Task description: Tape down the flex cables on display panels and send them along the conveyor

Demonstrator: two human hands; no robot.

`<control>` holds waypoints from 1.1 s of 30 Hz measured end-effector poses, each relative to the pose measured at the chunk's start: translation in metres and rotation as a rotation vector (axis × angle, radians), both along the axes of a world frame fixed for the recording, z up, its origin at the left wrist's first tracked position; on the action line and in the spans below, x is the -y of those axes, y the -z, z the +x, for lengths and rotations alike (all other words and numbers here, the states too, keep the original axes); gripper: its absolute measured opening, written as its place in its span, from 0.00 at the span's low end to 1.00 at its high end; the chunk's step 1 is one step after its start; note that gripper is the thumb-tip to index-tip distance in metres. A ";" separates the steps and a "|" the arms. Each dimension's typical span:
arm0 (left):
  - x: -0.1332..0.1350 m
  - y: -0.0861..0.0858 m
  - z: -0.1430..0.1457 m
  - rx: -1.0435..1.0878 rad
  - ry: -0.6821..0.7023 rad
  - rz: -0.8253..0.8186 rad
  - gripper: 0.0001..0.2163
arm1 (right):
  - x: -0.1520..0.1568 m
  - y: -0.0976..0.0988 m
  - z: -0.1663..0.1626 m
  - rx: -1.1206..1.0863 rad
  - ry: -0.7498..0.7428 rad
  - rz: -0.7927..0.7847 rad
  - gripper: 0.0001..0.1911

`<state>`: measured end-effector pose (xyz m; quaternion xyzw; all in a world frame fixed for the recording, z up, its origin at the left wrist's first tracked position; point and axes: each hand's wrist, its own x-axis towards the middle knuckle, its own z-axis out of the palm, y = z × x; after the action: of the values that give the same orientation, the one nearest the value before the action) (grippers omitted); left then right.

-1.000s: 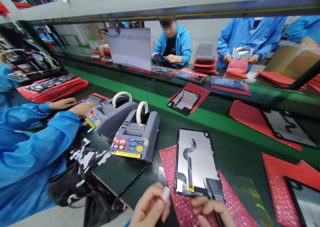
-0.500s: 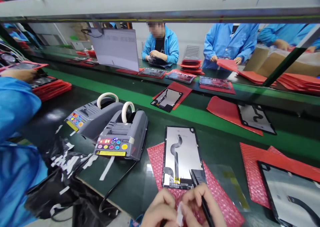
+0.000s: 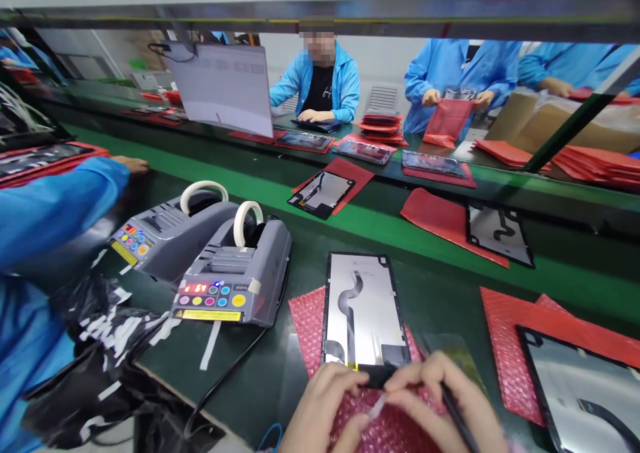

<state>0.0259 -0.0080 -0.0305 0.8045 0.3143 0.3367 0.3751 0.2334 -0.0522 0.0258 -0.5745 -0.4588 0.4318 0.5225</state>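
In front of me a tablet screen panel (image 3: 373, 306) lies silver back up on pink bubble wrap (image 3: 307, 313). A dark curved flex cable (image 3: 350, 320) runs down it. My left hand (image 3: 325, 406) is curled at the panel's lower edge, thumb against a small whitish strip (image 3: 377, 406). The fingertips of my right hand (image 3: 445, 393) pinch the strip's upper end. That hand also grips a slim black tool (image 3: 457, 416), apparently tweezers, its tip hidden or blurred. My fingers cover part of the panel's lower edge.
Two grey tape dispensers (image 3: 233, 273) stand left, near black plastic (image 3: 65, 386) with tape scraps. Another panel (image 3: 585, 380) lies right on a red bag. More panels (image 3: 323, 193) lie behind. A co-worker's blue sleeve (image 3: 65, 193) reaches in from the left; others sit or stand opposite.
My hands have moved apart a little and up to the panel's lower edge, the strip still between them. The tool's tip has left the panel. The left co-worker's arm has reached right.
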 end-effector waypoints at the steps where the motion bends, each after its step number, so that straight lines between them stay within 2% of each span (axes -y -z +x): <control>1: -0.005 -0.001 -0.001 -0.057 -0.040 0.046 0.16 | -0.010 -0.006 0.007 0.003 -0.006 0.008 0.22; 3: -0.015 -0.001 -0.003 -0.186 -0.127 0.187 0.18 | -0.032 -0.016 0.015 -0.007 -0.045 -0.001 0.21; 6: -0.027 0.000 -0.006 -0.337 -0.181 0.336 0.17 | -0.066 -0.020 0.009 -0.042 -0.248 -0.060 0.20; 9: -0.035 -0.001 -0.010 -0.412 -0.220 0.320 0.13 | -0.098 -0.007 -0.005 0.035 -0.387 -0.086 0.21; 12: -0.043 -0.005 -0.015 -0.438 -0.279 0.294 0.12 | -0.123 0.009 -0.012 0.203 -0.406 -0.057 0.18; 14: -0.048 -0.007 -0.018 -0.464 -0.248 0.315 0.13 | -0.133 0.016 -0.012 0.275 -0.404 -0.045 0.17; 18: -0.054 -0.007 -0.018 -0.554 -0.227 0.386 0.20 | -0.142 0.019 -0.010 0.338 -0.391 -0.045 0.15; 23: -0.054 0.002 -0.012 -0.689 -0.231 0.475 0.27 | -0.146 0.023 -0.010 0.341 -0.369 -0.048 0.14; 27: -0.057 0.008 -0.016 -0.723 -0.190 0.560 0.28 | -0.148 0.026 -0.009 0.333 -0.362 -0.068 0.14; 33: -0.058 0.007 -0.018 -0.749 -0.188 0.572 0.28 | -0.145 0.024 -0.005 0.410 -0.320 -0.038 0.18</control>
<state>0.0083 0.0505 -0.0373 0.9094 0.3941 0.1291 -0.0322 0.2286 0.0929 0.0018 -0.5798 -0.6321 0.3921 0.3326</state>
